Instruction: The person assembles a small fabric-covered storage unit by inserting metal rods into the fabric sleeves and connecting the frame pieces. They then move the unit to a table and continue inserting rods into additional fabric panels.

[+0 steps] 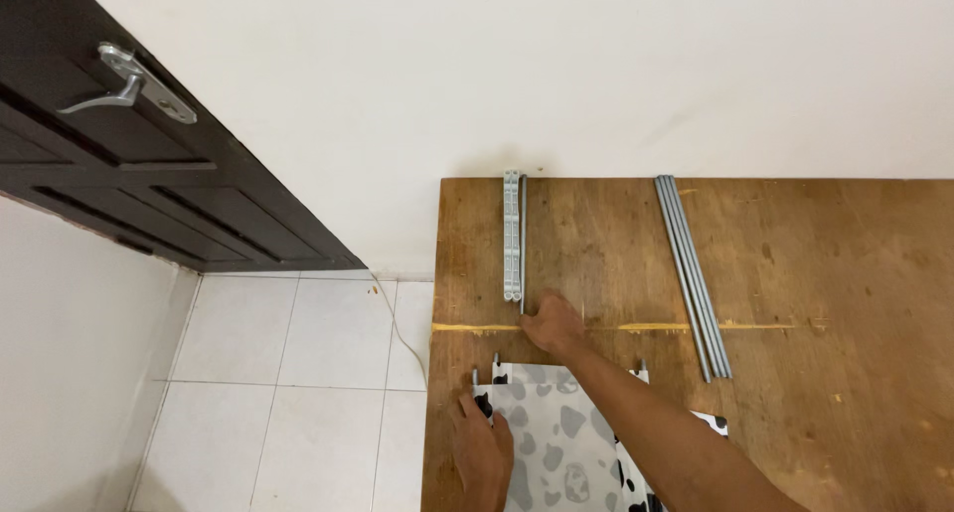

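Grey rail (512,236) lies lengthwise at table (845,273) far edge. Right hand (553,325), arm stretched forward, fingers curled at rail's near end; grasp cannot be told. Left hand (483,450) flat, fingers spread, pressing cow-print fabric (556,432). Grey rods (692,273) well right.

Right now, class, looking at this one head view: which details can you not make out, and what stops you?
- Right hand: fingertips curl under at the grey plastic strips; a grip cannot be told.
- Cow-print fabric panel: cut off by the bottom edge, partly under the forearm.
- Left hand: wrist cut off by the bottom edge.
- Grey rods: too thin to count surely.
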